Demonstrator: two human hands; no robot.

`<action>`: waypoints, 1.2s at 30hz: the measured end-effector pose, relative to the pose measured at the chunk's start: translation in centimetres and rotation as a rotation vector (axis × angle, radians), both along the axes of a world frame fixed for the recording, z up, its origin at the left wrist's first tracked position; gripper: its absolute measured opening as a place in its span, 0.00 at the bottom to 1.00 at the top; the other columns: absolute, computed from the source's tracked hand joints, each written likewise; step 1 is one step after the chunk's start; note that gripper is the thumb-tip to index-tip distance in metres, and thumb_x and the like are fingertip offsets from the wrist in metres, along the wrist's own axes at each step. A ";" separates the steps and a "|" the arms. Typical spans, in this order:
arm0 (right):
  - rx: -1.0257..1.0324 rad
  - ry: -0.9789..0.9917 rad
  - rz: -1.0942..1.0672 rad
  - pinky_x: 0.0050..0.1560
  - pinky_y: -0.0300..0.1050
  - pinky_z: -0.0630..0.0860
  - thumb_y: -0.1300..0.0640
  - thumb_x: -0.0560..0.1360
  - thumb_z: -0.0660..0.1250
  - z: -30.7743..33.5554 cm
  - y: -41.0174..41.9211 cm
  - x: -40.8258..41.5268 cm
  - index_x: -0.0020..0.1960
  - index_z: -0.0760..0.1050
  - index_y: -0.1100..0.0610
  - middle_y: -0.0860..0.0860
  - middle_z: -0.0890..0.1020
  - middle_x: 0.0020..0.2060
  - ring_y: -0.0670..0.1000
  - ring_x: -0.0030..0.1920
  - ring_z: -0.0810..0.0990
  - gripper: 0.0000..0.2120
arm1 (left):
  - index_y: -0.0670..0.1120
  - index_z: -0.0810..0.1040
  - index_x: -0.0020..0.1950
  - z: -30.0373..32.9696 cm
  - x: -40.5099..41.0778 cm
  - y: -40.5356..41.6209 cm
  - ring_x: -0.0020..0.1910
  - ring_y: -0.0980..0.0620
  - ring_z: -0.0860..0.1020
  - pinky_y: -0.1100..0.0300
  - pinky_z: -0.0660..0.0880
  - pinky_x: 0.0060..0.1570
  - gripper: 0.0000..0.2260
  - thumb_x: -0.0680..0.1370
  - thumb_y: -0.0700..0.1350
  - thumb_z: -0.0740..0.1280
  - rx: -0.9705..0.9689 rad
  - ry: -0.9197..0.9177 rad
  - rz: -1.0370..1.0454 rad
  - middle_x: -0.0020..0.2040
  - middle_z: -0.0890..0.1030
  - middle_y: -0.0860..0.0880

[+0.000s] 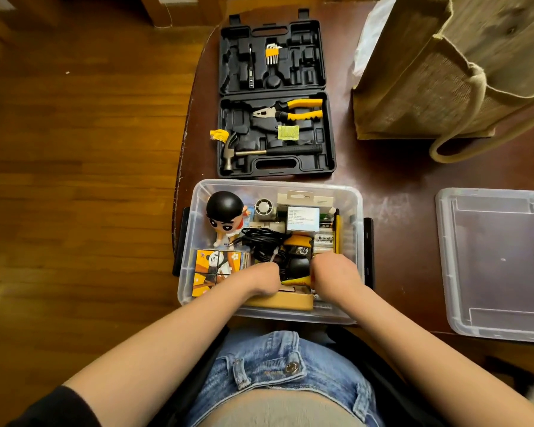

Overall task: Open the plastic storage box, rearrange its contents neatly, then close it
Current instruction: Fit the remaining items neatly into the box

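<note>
The clear plastic storage box point(356, 211) stands open at the table's near edge, in front of me. Its clear lid point(500, 263) lies flat on the table to the right. Inside are a black-haired figurine point(225, 217), a panda picture cube point(216, 266), a coiled black cable point(259, 241), a white labelled pack point(302, 218), batteries point(324, 241) and a flat cardboard box point(284, 300). My left hand point(262, 280) and my right hand point(335, 272) reach down into the box. They grip a black and yellow item point(298, 266) from either side, and their fingertips are hidden.
An open black tool case point(275, 97) with pliers, a hammer and hex keys lies just behind the box. A tall jute bag point(429, 81) stands at the back right. The table's rounded left edge point(179, 180) drops to a wooden floor.
</note>
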State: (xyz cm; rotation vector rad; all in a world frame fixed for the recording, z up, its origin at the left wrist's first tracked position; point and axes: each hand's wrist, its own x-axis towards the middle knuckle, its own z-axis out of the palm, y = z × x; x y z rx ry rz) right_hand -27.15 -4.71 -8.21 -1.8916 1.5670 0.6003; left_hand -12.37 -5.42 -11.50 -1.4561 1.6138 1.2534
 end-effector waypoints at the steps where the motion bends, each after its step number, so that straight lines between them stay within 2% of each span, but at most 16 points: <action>1: 0.012 -0.007 -0.011 0.40 0.43 0.72 0.65 0.74 0.63 -0.2 0.0 0.0 0.51 0.77 0.58 0.54 0.79 0.45 0.54 0.43 0.78 0.08 | 0.36 0.75 0.59 0.0 0.0 0.1 0.45 0.50 0.69 0.59 0.67 0.44 0.12 0.80 0.38 0.56 0.002 0.001 0.022 0.48 0.74 0.42; 3: 0.032 -0.025 -0.030 0.41 0.43 0.72 0.64 0.74 0.63 -0.7 0.2 0.1 0.52 0.78 0.57 0.54 0.80 0.48 0.55 0.48 0.80 0.09 | 0.36 0.73 0.66 -0.1 0.1 0.1 0.48 0.50 0.68 0.57 0.69 0.49 0.16 0.80 0.38 0.57 -0.012 0.009 0.041 0.54 0.75 0.39; 5: 0.039 -0.041 -0.053 0.41 0.43 0.73 0.64 0.74 0.63 -1.2 0.4 0.1 0.52 0.78 0.57 0.54 0.81 0.48 0.55 0.48 0.80 0.09 | 0.37 0.73 0.66 -0.3 0.2 0.2 0.48 0.50 0.68 0.57 0.69 0.49 0.16 0.80 0.38 0.57 -0.028 0.008 0.058 0.54 0.75 0.40; 9: 0.049 -0.097 -0.145 0.41 0.42 0.74 0.62 0.74 0.65 -1.8 0.4 0.1 0.51 0.81 0.56 0.53 0.82 0.47 0.53 0.45 0.79 0.09 | 0.38 0.72 0.66 -0.4 0.3 0.3 0.49 0.50 0.69 0.55 0.71 0.55 0.16 0.80 0.39 0.58 -0.042 0.011 0.065 0.64 0.75 0.41; 11: 0.060 -0.118 -0.191 0.41 0.41 0.74 0.60 0.74 0.66 -2.1 0.5 0.3 0.50 0.81 0.56 0.52 0.82 0.46 0.52 0.46 0.79 0.08 | 0.39 0.74 0.64 -0.3 0.2 0.2 0.48 0.51 0.69 0.56 0.72 0.54 0.15 0.80 0.39 0.58 -0.036 0.025 0.055 0.57 0.77 0.42; 13: 0.060 -0.111 -0.213 0.41 0.42 0.74 0.60 0.73 0.66 -2.4 0.6 0.3 0.50 0.80 0.56 0.52 0.82 0.46 0.53 0.46 0.79 0.08 | 0.41 0.76 0.51 -0.4 0.2 0.1 0.42 0.53 0.70 0.62 0.69 0.44 0.09 0.80 0.37 0.57 0.006 0.040 0.038 0.45 0.72 0.47; 15: 0.069 -0.110 -0.240 0.40 0.41 0.73 0.60 0.73 0.66 -2.5 0.5 0.4 0.51 0.80 0.56 0.52 0.82 0.46 0.52 0.44 0.78 0.08 | 0.47 0.69 0.41 -0.1 0.1 -0.2 0.36 0.56 0.67 0.65 0.64 0.37 0.10 0.80 0.37 0.55 0.048 0.053 0.013 0.39 0.68 0.51; 20: 0.090 -0.095 -0.251 0.40 0.41 0.73 0.59 0.74 0.65 -2.6 0.2 0.5 0.51 0.81 0.57 0.53 0.82 0.45 0.52 0.42 0.77 0.09 | 0.41 0.72 0.52 0.0 0.1 -0.4 0.35 0.57 0.64 0.63 0.65 0.36 0.10 0.82 0.39 0.52 0.080 0.052 -0.065 0.40 0.68 0.49; 22: 0.088 -0.090 -0.243 0.40 0.41 0.73 0.59 0.74 0.65 -2.7 0.4 0.4 0.51 0.80 0.57 0.53 0.82 0.45 0.53 0.44 0.78 0.08 | 0.35 0.69 0.65 0.1 0.2 -0.4 0.37 0.56 0.64 0.60 0.68 0.45 0.15 0.82 0.39 0.52 0.103 0.042 -0.050 0.55 0.75 0.41; 23: 0.088 -0.089 -0.245 0.40 0.41 0.73 0.59 0.74 0.65 -2.7 0.5 0.4 0.50 0.80 0.57 0.53 0.82 0.45 0.53 0.45 0.79 0.08 | 0.34 0.66 0.69 0.2 0.2 -0.5 0.38 0.55 0.65 0.57 0.68 0.50 0.17 0.82 0.39 0.52 0.106 0.040 -0.047 0.64 0.72 0.37; 26: 0.103 -0.099 -0.266 0.40 0.42 0.74 0.58 0.74 0.67 -2.9 0.6 0.6 0.49 0.80 0.58 0.53 0.81 0.43 0.54 0.45 0.79 0.07 | 0.35 0.63 0.71 0.5 0.3 -0.5 0.46 0.52 0.67 0.54 0.69 0.57 0.18 0.82 0.40 0.52 0.099 0.050 -0.067 0.69 0.68 0.37; 28: 0.117 -0.106 -0.284 0.37 0.41 0.71 0.58 0.73 0.67 -3.0 0.6 0.6 0.43 0.78 0.59 0.52 0.77 0.35 0.54 0.40 0.77 0.04 | 0.35 0.63 0.71 0.5 0.3 -0.5 0.46 0.52 0.67 0.58 0.69 0.49 0.18 0.82 0.40 0.52 0.096 0.060 -0.056 0.69 0.69 0.37; 30: 0.123 -0.106 -0.306 0.35 0.40 0.67 0.58 0.73 0.67 -3.1 0.5 0.7 0.36 0.72 0.57 0.49 0.70 0.28 0.53 0.37 0.73 0.08 | 0.35 0.64 0.70 0.4 0.3 -0.4 0.46 0.52 0.67 0.58 0.66 0.50 0.18 0.82 0.39 0.53 0.093 0.064 -0.038 0.69 0.69 0.37; 32: 0.111 -0.102 -0.321 0.32 0.39 0.66 0.58 0.72 0.68 -3.3 0.6 0.8 0.32 0.68 0.56 0.48 0.69 0.28 0.52 0.36 0.73 0.13 | 0.34 0.64 0.70 0.4 0.3 -0.3 0.42 0.54 0.67 0.58 0.65 0.51 0.17 0.82 0.39 0.53 0.094 0.066 -0.020 0.69 0.69 0.37; 34: 0.082 -0.099 -0.346 0.34 0.39 0.68 0.58 0.72 0.68 -3.4 0.8 0.9 0.35 0.73 0.57 0.50 0.73 0.31 0.52 0.37 0.74 0.08 | 0.35 0.63 0.71 0.4 0.2 -0.1 0.45 0.52 0.67 0.59 0.64 0.51 0.18 0.82 0.39 0.52 0.095 0.063 0.000 0.69 0.69 0.37; 36: 0.057 -0.093 -0.369 0.37 0.40 0.70 0.57 0.72 0.69 -3.5 0.9 1.1 0.45 0.78 0.58 0.52 0.77 0.38 0.53 0.40 0.78 0.05 | 0.35 0.64 0.71 0.4 0.2 -0.1 0.51 0.51 0.65 0.56 0.67 0.55 0.18 0.82 0.39 0.52 0.087 0.059 -0.005 0.69 0.69 0.37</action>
